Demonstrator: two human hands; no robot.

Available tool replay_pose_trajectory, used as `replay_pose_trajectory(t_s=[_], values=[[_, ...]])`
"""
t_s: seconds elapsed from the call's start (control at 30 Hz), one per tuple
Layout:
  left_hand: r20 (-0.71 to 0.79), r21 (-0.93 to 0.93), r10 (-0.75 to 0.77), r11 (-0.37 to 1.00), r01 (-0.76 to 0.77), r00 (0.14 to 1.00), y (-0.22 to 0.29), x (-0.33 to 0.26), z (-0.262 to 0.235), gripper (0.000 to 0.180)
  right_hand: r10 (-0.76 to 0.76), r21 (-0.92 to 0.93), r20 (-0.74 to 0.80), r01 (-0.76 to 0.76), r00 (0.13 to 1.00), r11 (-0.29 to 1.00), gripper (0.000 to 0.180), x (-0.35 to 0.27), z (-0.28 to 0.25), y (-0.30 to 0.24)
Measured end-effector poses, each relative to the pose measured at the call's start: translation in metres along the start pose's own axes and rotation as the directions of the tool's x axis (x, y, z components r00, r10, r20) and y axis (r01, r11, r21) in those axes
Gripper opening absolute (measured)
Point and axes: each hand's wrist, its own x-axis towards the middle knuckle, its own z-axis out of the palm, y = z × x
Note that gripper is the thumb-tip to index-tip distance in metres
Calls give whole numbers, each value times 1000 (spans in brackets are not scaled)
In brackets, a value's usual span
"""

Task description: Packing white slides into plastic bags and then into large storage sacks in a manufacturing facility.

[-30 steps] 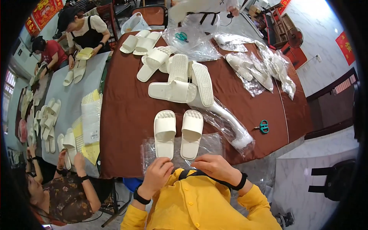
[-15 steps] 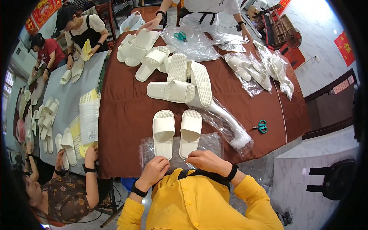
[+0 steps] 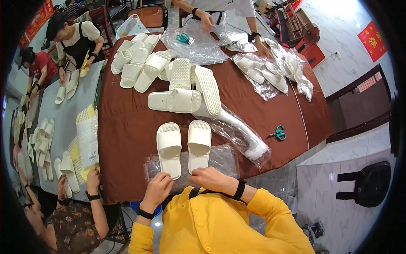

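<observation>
Two cream slippers, a left one and a right one, lie side by side in front of me with soles down and heels toward me. Beneath their heel ends are flat clear plastic bags. At the left slipper's heel is my left hand, its fingers curled together. My right hand is likewise closed, fingertips by the right slipper's heel. Whether the fingers pinch the slippers or the plastic edge is hidden.
Beyond lie a loose slipper pile and a long clear plastic bundle. Teal scissors rest to the right; bagged slippers lie farther off. A person opposite reaches over plastic sheets. Others work at a grey table on the left.
The view has shifted slightly. The person opposite has drawn a hand back from the far slippers, which now lie more spread out. My hands stay at the slipper heels.
</observation>
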Motion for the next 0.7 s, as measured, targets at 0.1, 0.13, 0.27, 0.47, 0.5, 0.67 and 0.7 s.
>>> replay_pose_trajectory(t_s=[0.1, 0.13, 0.27, 0.47, 0.5, 0.67, 0.7], values=[[-51, 23, -19, 1000, 21, 998, -6, 10, 12, 10, 79, -98, 47, -74, 996, 992, 18, 5, 7, 16], [-83, 42, -27, 999, 30, 996, -9, 16, 18, 11, 108, -110, 28, -104, 994, 988, 17, 6, 11, 27], [-154, 108, -60, 991, 77, 986, -21, 39, 42, 13, 216, 14, -210, -218, 954, 976, 23, 7, 18, 53], [-250, 169, -84, 977, 129, 965, -28, 55, 59, 11, 521, 419, -456, -342, 722, 841, 19, -1, -13, 78], [-274, 182, -84, 973, 138, 958, -27, 58, 61, 12, 559, 438, -492, -365, 668, 822, 19, -3, -14, 94], [-285, 164, -118, 972, 170, 951, -24, 67, 67, 12, 748, 664, -460, -374, 478, 647, 23, 6, 0, 159], [-288, 168, -122, 970, 176, 950, -25, 65, 66, 13, 753, 634, -421, -429, 506, 643, 25, 16, -3, 160]])
